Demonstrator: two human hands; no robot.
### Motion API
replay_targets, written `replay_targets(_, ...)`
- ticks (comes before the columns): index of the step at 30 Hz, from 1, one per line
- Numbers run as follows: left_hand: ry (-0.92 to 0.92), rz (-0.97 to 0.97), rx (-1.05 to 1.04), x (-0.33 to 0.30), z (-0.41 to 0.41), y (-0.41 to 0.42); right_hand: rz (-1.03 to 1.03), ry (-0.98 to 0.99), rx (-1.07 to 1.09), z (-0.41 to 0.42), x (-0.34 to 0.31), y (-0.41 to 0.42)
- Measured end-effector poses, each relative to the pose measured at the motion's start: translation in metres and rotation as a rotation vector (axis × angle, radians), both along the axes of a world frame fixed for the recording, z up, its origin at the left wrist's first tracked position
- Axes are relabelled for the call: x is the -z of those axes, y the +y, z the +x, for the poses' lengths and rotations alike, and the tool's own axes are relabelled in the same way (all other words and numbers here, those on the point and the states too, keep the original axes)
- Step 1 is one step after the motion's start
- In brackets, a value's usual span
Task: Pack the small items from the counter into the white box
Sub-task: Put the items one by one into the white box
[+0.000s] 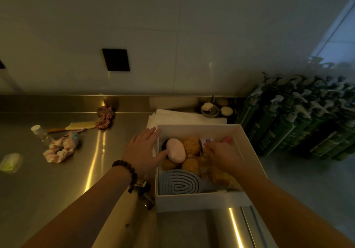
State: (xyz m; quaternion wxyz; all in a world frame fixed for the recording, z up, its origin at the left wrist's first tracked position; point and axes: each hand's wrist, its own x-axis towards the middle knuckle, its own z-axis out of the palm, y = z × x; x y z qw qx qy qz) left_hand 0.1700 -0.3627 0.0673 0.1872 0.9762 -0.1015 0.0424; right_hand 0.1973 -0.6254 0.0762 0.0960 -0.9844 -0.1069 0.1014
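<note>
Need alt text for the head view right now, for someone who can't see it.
Both hands work at an open white box on a steel counter: the left hand rests on its left wall, the right hand reaches inside. Two scrunchies, a comb and a small bottle lie unpacked to the left.

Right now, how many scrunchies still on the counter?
2. A red checked scrunchie lies by the back wall near the comb; a pale floral scrunchie lies nearer, left of the white box. Others may be hidden inside.

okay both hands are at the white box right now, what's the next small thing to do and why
Probably lift the left hand off the white box wall and reach left for the pale scrunchie, the nearest loose item on the counter. The right hand is busy inside the box, and several small items remain unpacked.
</note>
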Motion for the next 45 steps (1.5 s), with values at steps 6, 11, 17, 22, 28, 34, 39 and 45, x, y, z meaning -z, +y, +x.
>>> replay_targets(6, -0.029, -0.001, -0.096, -0.009, -0.017, 0.003, 0.294, -0.088, -0.012, -0.010, -0.004, 0.032)
replay_targets(11, -0.001, 0.019, -0.254, -0.008, -0.042, 0.034, 0.323, -0.166, -0.132, -0.008, -0.003, 0.088)
replay_targets(17, 0.030, 0.063, -0.422, 0.000, -0.081, 0.108, 0.388, -0.141, -0.298, -0.017, -0.007, 0.174)
replay_targets(22, 0.013, 0.113, -0.490, 0.012, -0.100, 0.180, 0.364, -0.141, -0.416, -0.026, 0.009, 0.249)
replay_targets(28, 0.044, 0.098, -0.493, 0.039, -0.094, 0.285, 0.311, -0.004, -0.314, -0.022, 0.047, 0.349)
replay_targets(34, 0.158, 0.064, -0.459, 0.070, -0.081, 0.391, 0.283, 0.038, -0.240, -0.012, 0.073, 0.434)
replay_targets(39, 0.238, 0.040, -0.432, 0.088, -0.060, 0.432, 0.167, 0.001, -0.253, -0.001, 0.092, 0.472)
replay_targets(45, 0.325, -0.028, -0.416, 0.109, -0.038, 0.449, 0.065, 0.015, -0.219, 0.013, 0.107, 0.490)
